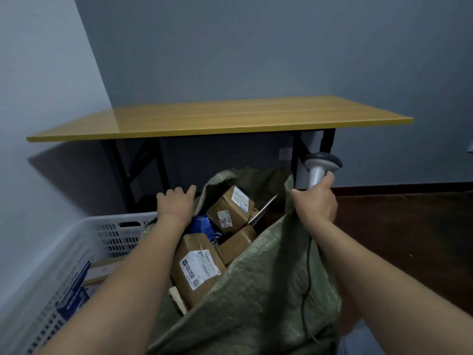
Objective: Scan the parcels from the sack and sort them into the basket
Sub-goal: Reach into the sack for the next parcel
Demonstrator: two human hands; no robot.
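Head view. White perforated plastic basket [76,239], left of the left fingers, already holds a blue-and-white printed flat parcel [74,290] and a few flat tan pieces, so I judge some sorting is done.

Left hand [176,203] lies palm down on the left rim of the green woven sack [268,290], fingers loosely spread, gripping nothing visible.

Between both hands the sack mouth is open. Several remain inside: a brown taped cardboard parcel [197,267] nearest, a second brown labelled box [230,208] and a blue plastic-wrapped parcel [202,225] just beyond the left fingers.

Right hand [316,198] is curled round the grey handheld barcode scanner [321,166], at the sack's right rim.

Most of the job is left, by my estimate.
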